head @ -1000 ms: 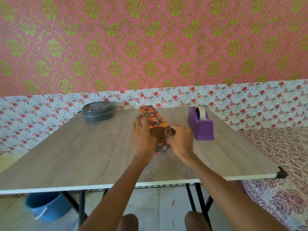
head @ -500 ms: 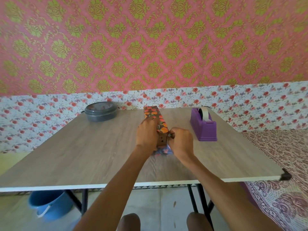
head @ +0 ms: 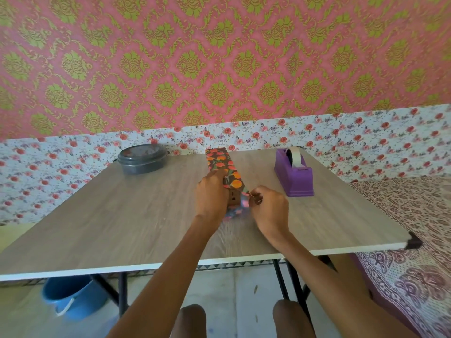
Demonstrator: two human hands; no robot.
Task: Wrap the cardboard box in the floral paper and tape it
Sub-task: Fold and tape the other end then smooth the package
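A long narrow cardboard box (head: 233,196) lies lengthwise on the wooden table (head: 122,215), its top and sides covered in dark floral paper (head: 220,162). The near end shows bare brown cardboard. My left hand (head: 211,196) presses against the box's left side near that end. My right hand (head: 267,211) pinches the loose paper flap at the near right corner. A blurred flap of paper lies flat on the table below the open end, between my hands.
A purple tape dispenser (head: 294,173) stands to the right of the box. A dark lidded round container (head: 142,158) sits at the back left. Below the table's front edge a blue bucket (head: 70,297) stands on the floor. A patterned bedspread (head: 415,240) lies to the right.
My right hand has shifted a little right and down, pulling the end flap outward. More bare cardboard shows at the near end. My left hand stays on the box's side.
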